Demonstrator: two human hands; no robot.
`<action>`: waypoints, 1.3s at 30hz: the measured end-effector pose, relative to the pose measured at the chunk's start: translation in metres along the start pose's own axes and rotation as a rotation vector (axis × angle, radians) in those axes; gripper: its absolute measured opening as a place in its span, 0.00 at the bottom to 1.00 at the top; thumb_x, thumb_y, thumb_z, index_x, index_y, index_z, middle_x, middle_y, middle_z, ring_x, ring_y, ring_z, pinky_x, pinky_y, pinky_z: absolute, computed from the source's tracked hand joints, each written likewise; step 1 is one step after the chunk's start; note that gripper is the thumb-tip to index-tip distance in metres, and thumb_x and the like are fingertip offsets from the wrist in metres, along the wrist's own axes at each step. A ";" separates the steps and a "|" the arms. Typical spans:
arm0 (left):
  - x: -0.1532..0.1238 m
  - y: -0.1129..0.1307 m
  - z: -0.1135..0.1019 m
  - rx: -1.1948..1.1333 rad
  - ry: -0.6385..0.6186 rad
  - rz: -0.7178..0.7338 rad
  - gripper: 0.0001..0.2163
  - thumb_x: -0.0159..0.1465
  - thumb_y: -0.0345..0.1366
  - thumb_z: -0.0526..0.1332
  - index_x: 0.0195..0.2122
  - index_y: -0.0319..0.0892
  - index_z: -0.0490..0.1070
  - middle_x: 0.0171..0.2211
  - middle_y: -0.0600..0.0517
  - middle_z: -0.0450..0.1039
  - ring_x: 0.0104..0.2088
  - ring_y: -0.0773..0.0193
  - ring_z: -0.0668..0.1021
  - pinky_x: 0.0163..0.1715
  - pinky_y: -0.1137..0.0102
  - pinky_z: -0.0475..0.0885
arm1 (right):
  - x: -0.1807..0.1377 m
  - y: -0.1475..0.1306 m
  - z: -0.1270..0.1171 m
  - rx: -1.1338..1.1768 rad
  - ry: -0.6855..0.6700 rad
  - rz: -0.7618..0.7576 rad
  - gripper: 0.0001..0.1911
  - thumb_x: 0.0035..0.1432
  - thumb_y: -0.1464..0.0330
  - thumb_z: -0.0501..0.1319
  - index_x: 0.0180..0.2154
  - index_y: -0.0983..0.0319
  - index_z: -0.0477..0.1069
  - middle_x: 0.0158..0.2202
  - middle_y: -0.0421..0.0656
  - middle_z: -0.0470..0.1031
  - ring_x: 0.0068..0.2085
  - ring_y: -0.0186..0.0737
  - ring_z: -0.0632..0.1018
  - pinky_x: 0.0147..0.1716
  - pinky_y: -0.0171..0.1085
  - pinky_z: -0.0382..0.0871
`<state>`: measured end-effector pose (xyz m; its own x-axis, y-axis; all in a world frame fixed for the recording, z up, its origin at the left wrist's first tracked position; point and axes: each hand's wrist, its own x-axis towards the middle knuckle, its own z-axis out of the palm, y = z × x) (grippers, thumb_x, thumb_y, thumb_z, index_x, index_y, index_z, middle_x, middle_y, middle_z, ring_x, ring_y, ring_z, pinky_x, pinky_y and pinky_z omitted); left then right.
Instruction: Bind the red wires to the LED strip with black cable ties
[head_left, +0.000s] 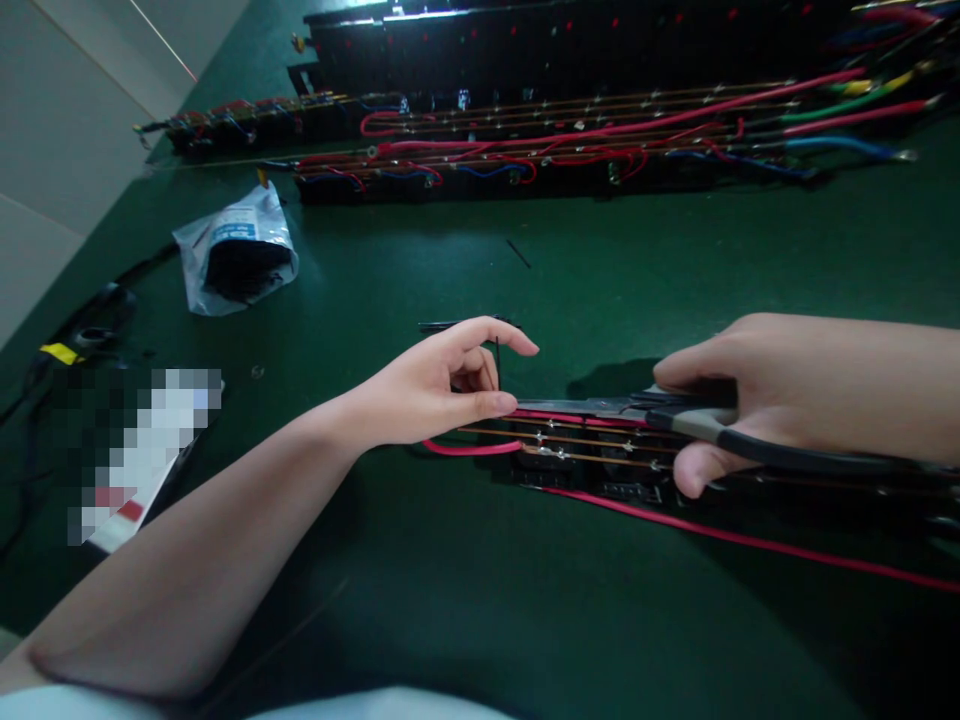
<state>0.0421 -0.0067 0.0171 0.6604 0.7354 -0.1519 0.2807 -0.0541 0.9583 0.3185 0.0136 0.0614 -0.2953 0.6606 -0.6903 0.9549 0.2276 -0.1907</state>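
Note:
My right hand [724, 405] grips long-nose pliers [675, 415] with dark grey handles, their jaws pointing left. The jaw tips reach the thumb of my left hand [450, 385], whose fingers are curled with the index finger stretched out. A thin black strip, which looks like a cable tie [498, 365], stands up at my left thumb and fingers. Below both hands lies a black wiring assembly [547, 462] with copper-coloured rods and solder joints. A red wire [472, 450] loops at its left end. My hands hide part of the assembly.
Finished-looking black assemblies [450, 185] with coloured wires lie along the back. A clear plastic bag [244, 255] of black strips sits at left, near a black cable [90, 335] and a partly blurred white object [150, 450]. One loose strip [518, 253] and a long red wire [720, 532] lie on the green table.

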 end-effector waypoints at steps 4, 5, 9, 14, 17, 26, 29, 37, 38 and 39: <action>0.000 0.001 0.000 0.000 -0.009 0.015 0.22 0.66 0.37 0.66 0.59 0.37 0.65 0.29 0.57 0.71 0.29 0.71 0.74 0.29 0.78 0.70 | 0.000 -0.003 -0.002 -0.010 -0.017 0.015 0.21 0.39 0.44 0.68 0.28 0.52 0.76 0.28 0.46 0.79 0.25 0.48 0.76 0.21 0.43 0.64; 0.000 0.001 0.000 0.001 -0.008 0.016 0.22 0.66 0.37 0.66 0.59 0.37 0.65 0.29 0.57 0.71 0.29 0.71 0.74 0.29 0.78 0.70 | 0.000 -0.004 -0.002 -0.016 -0.021 0.018 0.21 0.39 0.44 0.68 0.28 0.53 0.76 0.27 0.45 0.79 0.25 0.47 0.76 0.21 0.43 0.64; 0.000 0.001 0.000 -0.002 0.000 0.010 0.23 0.66 0.37 0.66 0.60 0.36 0.65 0.28 0.57 0.71 0.28 0.71 0.74 0.29 0.77 0.70 | -0.001 -0.007 -0.003 -0.044 -0.020 0.016 0.21 0.40 0.45 0.69 0.27 0.54 0.74 0.26 0.45 0.78 0.24 0.45 0.75 0.21 0.42 0.63; 0.000 0.000 0.000 -0.018 -0.005 0.012 0.24 0.66 0.36 0.66 0.61 0.36 0.64 0.28 0.57 0.71 0.29 0.70 0.74 0.30 0.77 0.70 | 0.000 -0.005 -0.002 -0.047 -0.011 0.004 0.23 0.39 0.43 0.69 0.26 0.54 0.75 0.24 0.45 0.77 0.22 0.44 0.74 0.19 0.41 0.62; 0.000 0.000 0.000 -0.015 -0.008 0.002 0.24 0.66 0.36 0.66 0.61 0.37 0.64 0.28 0.57 0.71 0.29 0.70 0.74 0.29 0.76 0.70 | 0.001 -0.004 -0.002 -0.043 -0.022 0.016 0.23 0.39 0.43 0.70 0.26 0.54 0.75 0.24 0.44 0.77 0.22 0.44 0.73 0.20 0.41 0.62; 0.000 0.001 -0.001 -0.019 -0.014 0.007 0.24 0.66 0.36 0.66 0.62 0.37 0.65 0.27 0.58 0.70 0.27 0.72 0.73 0.28 0.78 0.69 | 0.000 -0.007 -0.002 -0.039 -0.019 0.009 0.23 0.40 0.43 0.68 0.26 0.54 0.74 0.25 0.45 0.77 0.24 0.45 0.74 0.21 0.43 0.62; 0.000 0.002 -0.001 -0.027 -0.013 0.003 0.23 0.66 0.35 0.66 0.62 0.38 0.66 0.26 0.58 0.70 0.27 0.72 0.72 0.27 0.78 0.68 | 0.001 -0.006 -0.001 -0.040 -0.022 0.022 0.23 0.39 0.43 0.69 0.26 0.54 0.73 0.25 0.45 0.76 0.24 0.45 0.74 0.21 0.43 0.62; 0.001 0.000 -0.002 -0.012 -0.034 -0.010 0.24 0.67 0.37 0.65 0.63 0.39 0.65 0.27 0.58 0.68 0.27 0.71 0.71 0.28 0.77 0.67 | 0.004 -0.001 0.001 -0.053 -0.027 0.017 0.24 0.38 0.40 0.68 0.26 0.53 0.74 0.26 0.44 0.76 0.24 0.47 0.75 0.21 0.44 0.64; 0.000 0.000 -0.002 0.001 -0.033 -0.018 0.25 0.67 0.38 0.65 0.63 0.39 0.64 0.27 0.58 0.67 0.28 0.71 0.71 0.28 0.76 0.67 | 0.004 -0.002 0.001 -0.062 -0.021 0.013 0.24 0.38 0.41 0.68 0.26 0.53 0.74 0.25 0.44 0.76 0.24 0.47 0.74 0.21 0.44 0.64; 0.000 0.000 -0.002 0.011 -0.032 -0.031 0.25 0.68 0.40 0.64 0.64 0.40 0.63 0.28 0.58 0.67 0.28 0.71 0.70 0.27 0.76 0.66 | 0.003 -0.003 0.000 -0.070 -0.013 0.009 0.24 0.38 0.41 0.68 0.25 0.53 0.74 0.25 0.44 0.76 0.24 0.47 0.74 0.21 0.44 0.64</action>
<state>0.0402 -0.0054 0.0176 0.6730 0.7150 -0.1896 0.3094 -0.0393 0.9501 0.3151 0.0145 0.0599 -0.2857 0.6534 -0.7010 0.9529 0.2714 -0.1354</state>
